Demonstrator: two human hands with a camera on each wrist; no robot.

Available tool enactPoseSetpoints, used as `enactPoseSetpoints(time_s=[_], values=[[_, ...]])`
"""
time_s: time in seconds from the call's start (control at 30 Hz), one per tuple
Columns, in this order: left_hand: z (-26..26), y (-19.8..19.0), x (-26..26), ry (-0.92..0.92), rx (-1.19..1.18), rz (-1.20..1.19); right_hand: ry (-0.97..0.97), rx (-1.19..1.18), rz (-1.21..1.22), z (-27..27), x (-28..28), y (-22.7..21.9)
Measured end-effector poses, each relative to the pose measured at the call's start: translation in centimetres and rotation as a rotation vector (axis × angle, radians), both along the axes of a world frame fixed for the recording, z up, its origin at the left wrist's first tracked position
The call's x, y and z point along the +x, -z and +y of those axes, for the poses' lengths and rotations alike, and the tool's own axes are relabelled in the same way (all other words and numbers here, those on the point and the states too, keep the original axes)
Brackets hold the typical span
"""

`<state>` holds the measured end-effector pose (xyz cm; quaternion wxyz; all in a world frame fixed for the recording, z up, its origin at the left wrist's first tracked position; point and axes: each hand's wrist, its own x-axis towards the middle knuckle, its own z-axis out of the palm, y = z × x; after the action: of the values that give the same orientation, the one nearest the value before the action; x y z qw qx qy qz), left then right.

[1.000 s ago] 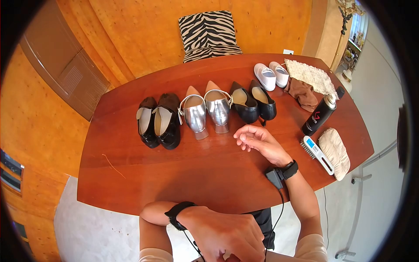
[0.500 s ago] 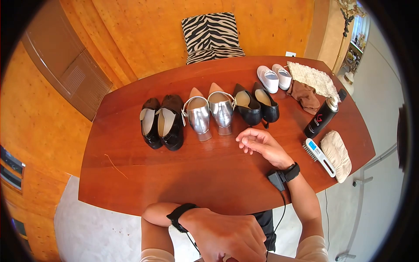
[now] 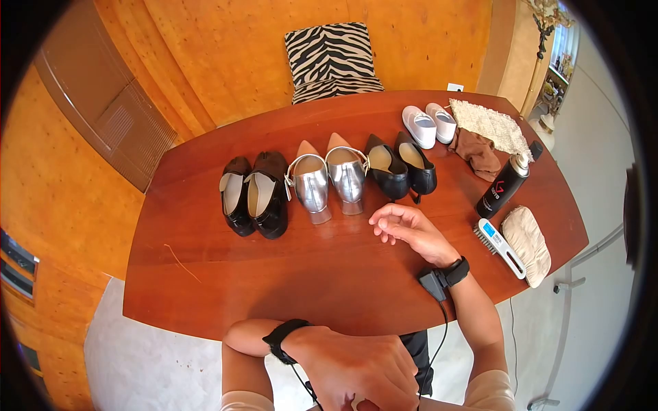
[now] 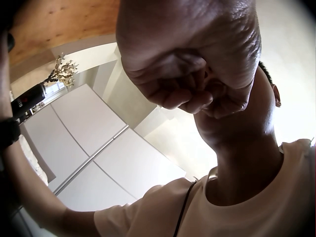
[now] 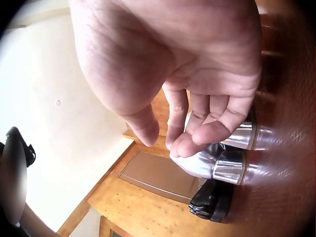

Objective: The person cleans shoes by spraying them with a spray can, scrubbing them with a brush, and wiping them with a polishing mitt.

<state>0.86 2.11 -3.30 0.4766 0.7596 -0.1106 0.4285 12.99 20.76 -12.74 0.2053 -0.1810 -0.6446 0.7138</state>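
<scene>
My right hand [image 3: 415,233] rests over the table behind the row of shoes, its fingers loosely curved and the palm holding nothing. Just ahead of it stand a pair of black pumps [image 3: 391,179] and a pair of silver slingback heels [image 3: 310,183]. The silver heels [image 5: 229,167] also show past the fingers in the right wrist view. My left hand [image 3: 360,366] is raised close in front of my face, beyond the table's near edge. In the left wrist view the left hand's fingers [image 4: 173,98] are curled in toward the palm, with no object visible in them.
Black loafers [image 3: 266,198] stand left on the table [image 3: 226,284]. White shoes [image 3: 419,127], a cream cloth [image 3: 490,123] and a brown cloth [image 3: 476,152] lie back right. Nearer are a black spray can [image 3: 502,188], a brush [image 3: 502,248] and a beige pad [image 3: 528,240].
The head view has shifted slightly. Both hands keep the same places and poses, and the shoes have not moved.
</scene>
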Motion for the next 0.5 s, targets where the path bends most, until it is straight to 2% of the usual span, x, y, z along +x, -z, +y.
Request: enactPoseSetpoints(time_s=[0.13,0.23,0.33,0.43,0.5], values=[[-0.4,-1.1,-0.1,-0.093,0.007,0.036,0.000,0.001,-0.006,0.0,0.0,0.1],[-0.5,-0.1,0.1,-0.067,-0.008,0.033,0.007,0.002,-0.001,-0.2,-0.1,-0.2],[-0.4,1.3,0.5,0.016,-0.052,-0.083,0.009,-0.010,0.006,-0.1,0.0,-0.1],[-0.1,0.3,0.1,0.026,-0.021,-0.057,0.012,-0.006,0.002,-0.2,-0.1,-0.1],[0.4,-1.1,-0.5,0.045,0.016,0.046,0.011,-0.008,-0.006,-0.2,-0.1,-0.1]])
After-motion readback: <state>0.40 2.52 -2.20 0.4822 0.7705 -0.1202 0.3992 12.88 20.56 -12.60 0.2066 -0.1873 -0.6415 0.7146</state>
